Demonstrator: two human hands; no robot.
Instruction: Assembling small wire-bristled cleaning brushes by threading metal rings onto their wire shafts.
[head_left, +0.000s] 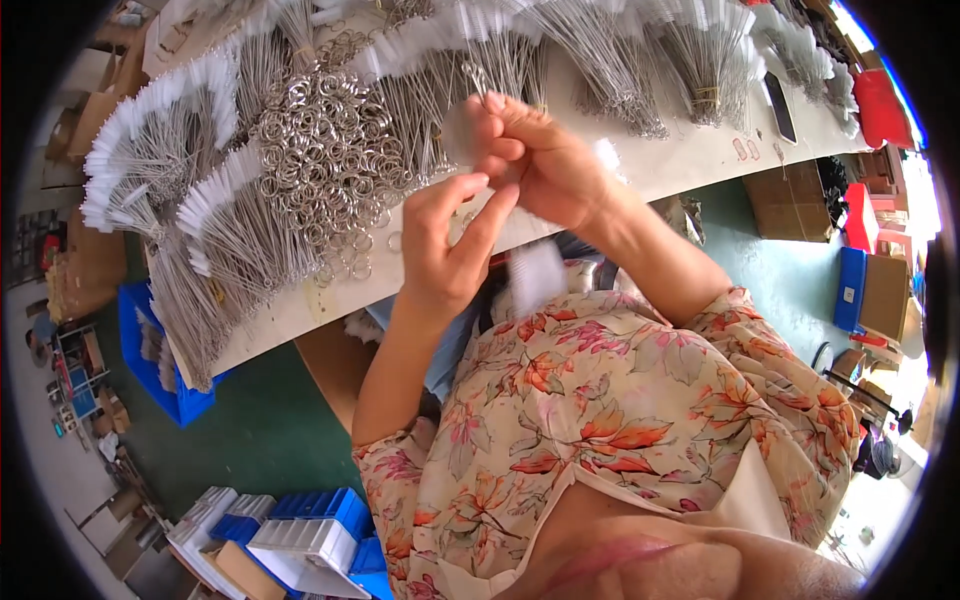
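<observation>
My right hand (pixel 545 160) is raised above the near edge of the table, its thumb and fingers pinched on thin wire-stemmed brushes. Their shiny looped ends (pixel 475 76) stick up past the fingertips. Below the hands a white bristle head (pixel 537 278) hangs, smeared by motion; its stem cannot be followed clearly. Close beside, to the left, is my left hand (pixel 440 240). Its index finger and thumb reach toward the right palm, tips a little apart, with nothing plain between them. A heap of silvery split rings (pixel 330 150) lies left of both hands.
Bundles of white-bristled wire brushes (pixel 245 220) cover much of the pale table (pixel 290 325), with more bundles (pixel 705 60) along the back. A dark phone (pixel 779 107) lies at the right. A blue bin (pixel 165 365) stands by the left edge; blue and white crates (pixel 310 535) sit on the floor.
</observation>
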